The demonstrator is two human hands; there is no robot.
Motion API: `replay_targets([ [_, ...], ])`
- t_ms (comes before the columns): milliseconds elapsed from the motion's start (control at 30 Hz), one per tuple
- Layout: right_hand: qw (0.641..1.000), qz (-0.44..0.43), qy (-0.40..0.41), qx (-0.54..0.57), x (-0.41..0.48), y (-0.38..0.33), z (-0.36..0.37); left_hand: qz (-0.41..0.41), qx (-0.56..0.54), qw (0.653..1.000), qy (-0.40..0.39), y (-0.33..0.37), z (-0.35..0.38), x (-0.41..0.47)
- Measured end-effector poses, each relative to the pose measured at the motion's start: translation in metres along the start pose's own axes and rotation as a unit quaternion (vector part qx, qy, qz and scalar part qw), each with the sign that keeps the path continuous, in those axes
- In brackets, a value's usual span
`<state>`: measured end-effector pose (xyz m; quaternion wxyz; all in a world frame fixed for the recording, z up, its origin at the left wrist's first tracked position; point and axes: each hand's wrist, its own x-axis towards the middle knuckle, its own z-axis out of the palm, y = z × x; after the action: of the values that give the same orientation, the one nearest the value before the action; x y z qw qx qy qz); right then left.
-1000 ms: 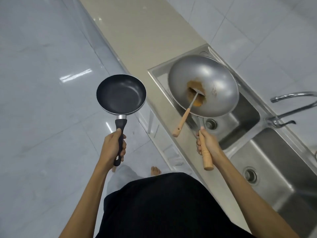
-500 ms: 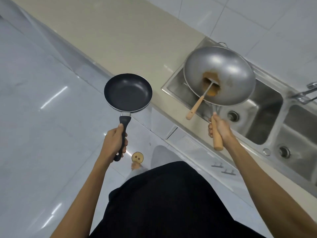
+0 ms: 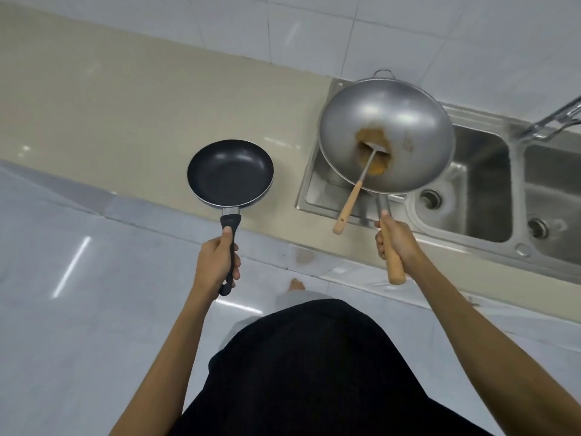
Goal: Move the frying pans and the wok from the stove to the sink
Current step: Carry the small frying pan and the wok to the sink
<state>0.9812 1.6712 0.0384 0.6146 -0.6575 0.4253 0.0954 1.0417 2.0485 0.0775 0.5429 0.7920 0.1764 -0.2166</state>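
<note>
My left hand (image 3: 217, 262) grips the black handle of a small black frying pan (image 3: 230, 173), held level over the front edge of the beige counter (image 3: 125, 105). My right hand (image 3: 396, 243) grips the wooden handle of a large grey metal wok (image 3: 386, 136), held above the left basin of the steel sink (image 3: 478, 190). Inside the wok lie a brown food stain and a metal spatula with a wooden handle (image 3: 349, 209) that sticks out over the rim. The stove is out of view.
A second sink basin (image 3: 553, 196) lies to the right, with a chrome tap (image 3: 556, 121) behind the divider. White tiled wall runs behind the counter. Glossy white floor (image 3: 78, 309) spreads to the left. My bare foot (image 3: 295, 284) stands close to the cabinet front.
The view has swung round so the counter now runs across the frame. Both pans have come closer to the counter; the frying pan is now over its edge and the wok stays above the left basin.
</note>
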Motion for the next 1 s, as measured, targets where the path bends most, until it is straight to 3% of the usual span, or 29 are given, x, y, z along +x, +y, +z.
replay_targets([
  [267,0.998,0.039,0.042,-0.002,0.001,0.001,0.047,0.015,0.014,0.997,-0.070,0.032,-0.005,0.088],
  [567,0.974,0.040,0.196,-0.102,0.001,-0.001,0.102,0.034,0.031,0.991,-0.126,0.074,0.010,0.200],
  [1000,0.957,0.095,0.207,-0.177,0.015,-0.015,0.113,0.053,0.072,0.978,-0.188,0.089,0.013,0.264],
])
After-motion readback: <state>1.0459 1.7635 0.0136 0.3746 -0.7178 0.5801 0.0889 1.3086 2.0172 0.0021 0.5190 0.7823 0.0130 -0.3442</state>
